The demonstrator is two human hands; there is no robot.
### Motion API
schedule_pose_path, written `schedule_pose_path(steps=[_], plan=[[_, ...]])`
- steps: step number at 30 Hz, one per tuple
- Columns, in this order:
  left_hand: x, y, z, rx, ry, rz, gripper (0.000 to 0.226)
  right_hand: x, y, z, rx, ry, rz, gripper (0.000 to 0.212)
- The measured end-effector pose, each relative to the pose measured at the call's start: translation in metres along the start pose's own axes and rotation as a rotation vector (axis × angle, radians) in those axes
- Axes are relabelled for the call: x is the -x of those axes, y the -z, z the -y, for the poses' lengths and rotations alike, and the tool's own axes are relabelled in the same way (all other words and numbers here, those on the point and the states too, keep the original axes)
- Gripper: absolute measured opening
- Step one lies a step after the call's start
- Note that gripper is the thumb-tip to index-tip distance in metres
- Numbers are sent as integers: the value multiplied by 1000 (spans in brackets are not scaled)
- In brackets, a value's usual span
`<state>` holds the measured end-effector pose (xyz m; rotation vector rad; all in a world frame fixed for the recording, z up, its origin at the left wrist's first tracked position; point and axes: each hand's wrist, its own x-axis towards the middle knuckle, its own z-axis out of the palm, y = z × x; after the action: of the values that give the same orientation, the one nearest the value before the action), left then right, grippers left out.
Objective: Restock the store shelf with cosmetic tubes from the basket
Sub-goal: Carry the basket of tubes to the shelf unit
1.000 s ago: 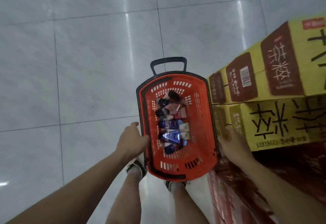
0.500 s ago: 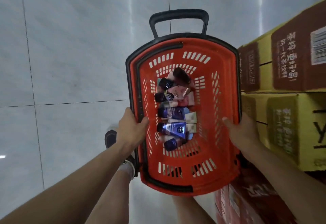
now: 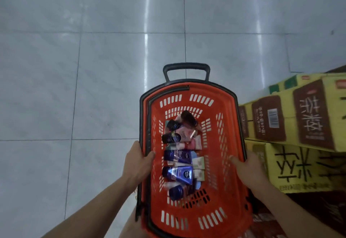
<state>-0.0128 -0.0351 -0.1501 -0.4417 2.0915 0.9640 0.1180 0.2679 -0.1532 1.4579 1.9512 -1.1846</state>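
Observation:
An orange plastic basket (image 3: pixel 227 125) with a black rim and black pull handle (image 3: pixel 186 67) is held up in front of me over the floor. Several cosmetic tubes (image 3: pixel 179 155) lie in a heap on its bottom, blue, black and pink ones among them. My left hand (image 3: pixel 137 164) grips the basket's left rim, thumb inside. My right hand (image 3: pixel 247 168) grips the right rim the same way. No store shelf is in view.
Pale grey floor tiles (image 3: pixel 93 69) fill the left and far part of the view. Stacked yellow and brown cartons (image 3: pixel 299 125) stand close on the right, touching or nearly touching the basket's side. Dark red packs (image 3: pixel 318 211) lie below them.
The basket has come up off the floor between both hands, which went from resting beside it to gripping its rims. The view has tilted, and more floor shows ahead.

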Motion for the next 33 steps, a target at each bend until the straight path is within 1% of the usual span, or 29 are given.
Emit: schedule_pose_path(steps=[3,6,10,14,15,17,19,23,26,29,33], plan=[[39,41,-36,74,-5,-40,38,49,25,46,-35,50,-17,31],[69,88,-81,113,-27,-77,36,93,52,110,-55,100,-23,31],[112,158,-133,139,-79,-106,34,157,81,187,-11,160,-29,34],[143,227,-177,141,-174,-91,40,216,106,257,-1,213,-80,35],[149,242,-187,144,-204,-85,41,228,112,273,0,231,-94,36],[162,269,-208,147,-259,-88,42,248,120,300,26,262,-132,46],[173,294,-229,153,-305,-103,41,261,125,324,34,297,-170,53],[187,337,-264,180,-380,-133,40,280,132,376,7,376,-221,51],[185,361,-287,208,-397,-148,39,289,136,414,-3,405,-215,43],[171,378,-319,211,-415,-139,35,278,145,450,-34,406,-222,37],[154,385,-359,213,-393,-177,29,241,154,493,-43,407,-179,37]])
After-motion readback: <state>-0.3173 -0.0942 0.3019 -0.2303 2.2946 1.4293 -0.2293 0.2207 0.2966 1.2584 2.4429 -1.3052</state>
